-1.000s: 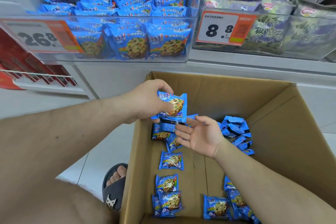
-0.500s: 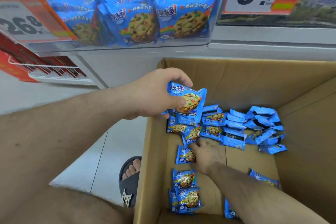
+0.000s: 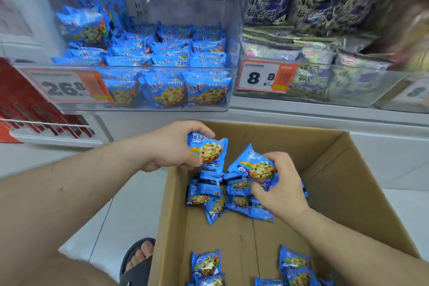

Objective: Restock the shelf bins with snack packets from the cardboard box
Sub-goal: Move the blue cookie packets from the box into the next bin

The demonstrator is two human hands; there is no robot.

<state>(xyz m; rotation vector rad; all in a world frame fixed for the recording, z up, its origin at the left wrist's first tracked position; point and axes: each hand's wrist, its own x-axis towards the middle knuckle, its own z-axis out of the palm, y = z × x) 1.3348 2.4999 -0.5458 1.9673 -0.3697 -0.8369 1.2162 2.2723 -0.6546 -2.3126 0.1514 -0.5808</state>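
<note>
An open cardboard box (image 3: 343, 183) stands on the floor below the shelf, with several blue cookie packets (image 3: 209, 199) loose on its bottom. My left hand (image 3: 171, 146) grips a stack of blue cookie packets (image 3: 210, 153) above the box's far left corner. My right hand (image 3: 281, 186) holds another blue cookie packet (image 3: 253, 165) lifted above the pile, just right of the left hand's stack. Straight above, a clear shelf bin (image 3: 144, 86) holds many of the same blue packets.
A second clear bin (image 3: 348, 90) of dark seaweed-style packets sits to the right, with an 8.8 price tag (image 3: 262, 76). A 26.8 tag (image 3: 67, 87) fronts the blue bin. Red items (image 3: 30, 109) fill a lower left shelf. My sandalled foot (image 3: 139, 260) is beside the box.
My right hand went down into the box pile, took a packet and lifted it beside the left hand's stack. The view tilted up toward the shelf bins.
</note>
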